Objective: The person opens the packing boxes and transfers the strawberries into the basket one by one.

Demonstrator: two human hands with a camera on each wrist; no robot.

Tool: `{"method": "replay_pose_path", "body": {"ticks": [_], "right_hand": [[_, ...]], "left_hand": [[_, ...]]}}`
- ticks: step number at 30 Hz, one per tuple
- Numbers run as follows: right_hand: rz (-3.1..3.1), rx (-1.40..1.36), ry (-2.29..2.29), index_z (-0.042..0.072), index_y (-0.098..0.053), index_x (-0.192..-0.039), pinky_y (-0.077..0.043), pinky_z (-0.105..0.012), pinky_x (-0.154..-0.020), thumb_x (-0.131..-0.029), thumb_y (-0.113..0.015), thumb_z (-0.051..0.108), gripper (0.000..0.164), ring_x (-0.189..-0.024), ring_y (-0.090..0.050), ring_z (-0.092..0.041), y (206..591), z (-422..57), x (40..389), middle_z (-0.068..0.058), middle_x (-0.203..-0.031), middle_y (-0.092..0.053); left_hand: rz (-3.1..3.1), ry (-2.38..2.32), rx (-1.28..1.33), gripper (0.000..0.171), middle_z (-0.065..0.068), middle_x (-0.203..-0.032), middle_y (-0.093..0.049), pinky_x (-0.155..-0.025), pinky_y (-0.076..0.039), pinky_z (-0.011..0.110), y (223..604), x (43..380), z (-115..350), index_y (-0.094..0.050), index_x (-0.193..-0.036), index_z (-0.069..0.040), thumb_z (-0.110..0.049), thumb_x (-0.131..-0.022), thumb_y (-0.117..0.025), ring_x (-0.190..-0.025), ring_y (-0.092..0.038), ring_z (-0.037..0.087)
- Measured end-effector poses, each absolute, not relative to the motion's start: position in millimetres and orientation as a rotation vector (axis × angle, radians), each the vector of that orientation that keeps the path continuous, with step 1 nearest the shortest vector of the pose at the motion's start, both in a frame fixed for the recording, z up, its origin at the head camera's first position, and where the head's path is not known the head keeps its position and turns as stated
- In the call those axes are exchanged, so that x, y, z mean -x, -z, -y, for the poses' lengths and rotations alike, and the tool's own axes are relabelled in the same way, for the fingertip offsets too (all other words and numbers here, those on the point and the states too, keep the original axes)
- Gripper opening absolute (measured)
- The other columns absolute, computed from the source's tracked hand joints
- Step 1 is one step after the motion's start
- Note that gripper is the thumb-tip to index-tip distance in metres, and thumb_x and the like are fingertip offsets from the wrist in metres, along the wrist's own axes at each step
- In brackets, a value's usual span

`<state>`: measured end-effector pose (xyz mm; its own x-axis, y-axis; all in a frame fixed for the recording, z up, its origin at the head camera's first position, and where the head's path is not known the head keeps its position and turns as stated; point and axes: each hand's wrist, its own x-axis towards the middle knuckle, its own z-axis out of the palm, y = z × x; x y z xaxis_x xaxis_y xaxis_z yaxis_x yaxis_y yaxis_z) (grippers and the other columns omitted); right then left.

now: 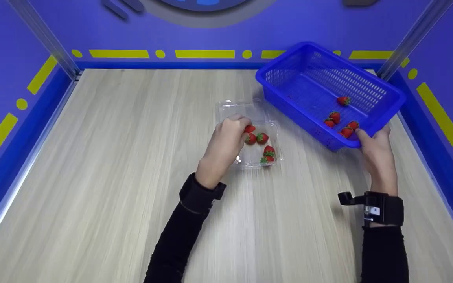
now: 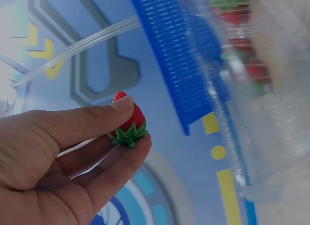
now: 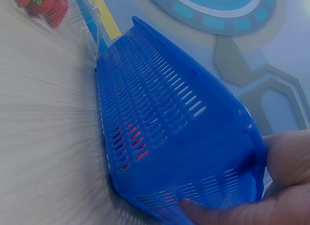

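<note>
My left hand (image 1: pixel 225 142) pinches a red strawberry (image 2: pixel 131 122) between thumb and fingertips, its green leafy cap downward in the left wrist view. The hand is over a clear plastic clamshell box (image 1: pixel 253 154), where several strawberries (image 1: pixel 262 138) lie. My right hand (image 1: pixel 380 157) grips the near right corner of a blue slotted basket (image 1: pixel 297 121); the thumb is at the rim and fingers lie along the outer wall. Several strawberries (image 1: pixel 343 101) sit toward the basket's near right end. Others show red through the slots in the right wrist view.
The box's clear lid (image 1: pixel 232 108) lies folded back on its far side, close to the basket. Everything stands on a pale wood-grain table (image 1: pixel 132 157). Blue panels with yellow marks (image 1: pixel 205 54) enclose the back and sides, with metal posts (image 1: pixel 415 37) at the corners.
</note>
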<state>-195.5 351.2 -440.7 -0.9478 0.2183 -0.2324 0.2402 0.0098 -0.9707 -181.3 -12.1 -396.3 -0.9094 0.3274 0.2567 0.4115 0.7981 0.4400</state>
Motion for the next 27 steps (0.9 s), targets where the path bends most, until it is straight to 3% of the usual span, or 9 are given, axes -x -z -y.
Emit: {"method": "replay_pose_path", "body": {"ticks": [5,12,17,27], "right_hand": [[-2.161,-0.506,2.207,0.010,0.014,-0.157,-0.048,-0.008,-0.088,-0.107,-0.043,0.014,0.076,-0.141,-0.040,-0.018,439,-350,195,-0.025,-0.166,-0.014],[-2.181,-0.509,2.168,0.012,0.016,-0.158,-0.046,-0.015,-0.100,-0.108,-0.042,0.015,0.076,-0.145,-0.037,-0.021,439,-350,196,-0.024,-0.166,-0.013],[-2.174,-0.517,2.171,0.013,0.018,-0.157,-0.048,-0.013,-0.095,-0.108,-0.041,0.014,0.077,-0.146,-0.035,-0.025,442,-351,195,-0.025,-0.166,-0.012],[-2.217,-0.538,2.103,0.011,0.017,-0.157,-0.045,-0.019,-0.104,-0.107,-0.042,0.018,0.078,-0.141,-0.040,-0.020,437,-350,195,-0.024,-0.166,-0.012]], "left_hand": [[2.717,0.764,0.612,0.018,0.008,-0.107,-0.071,-0.086,-0.058,0.030,381,167,13,-0.075,-0.107,-0.002,0.004,-0.089,-0.074,-0.103,-0.069,0.023],[2.676,0.762,0.654,0.021,0.009,-0.108,-0.071,-0.087,-0.058,0.028,375,160,13,-0.075,-0.109,-0.001,0.005,-0.088,-0.074,-0.104,-0.070,0.022],[2.710,0.788,0.658,0.023,0.009,-0.110,-0.071,-0.087,-0.058,0.028,377,161,13,-0.074,-0.111,-0.001,0.005,-0.089,-0.074,-0.105,-0.069,0.022],[2.759,0.791,0.671,0.021,0.007,-0.110,-0.071,-0.086,-0.058,0.029,378,161,10,-0.074,-0.110,-0.003,-0.001,-0.090,-0.075,-0.103,-0.069,0.020]]}}
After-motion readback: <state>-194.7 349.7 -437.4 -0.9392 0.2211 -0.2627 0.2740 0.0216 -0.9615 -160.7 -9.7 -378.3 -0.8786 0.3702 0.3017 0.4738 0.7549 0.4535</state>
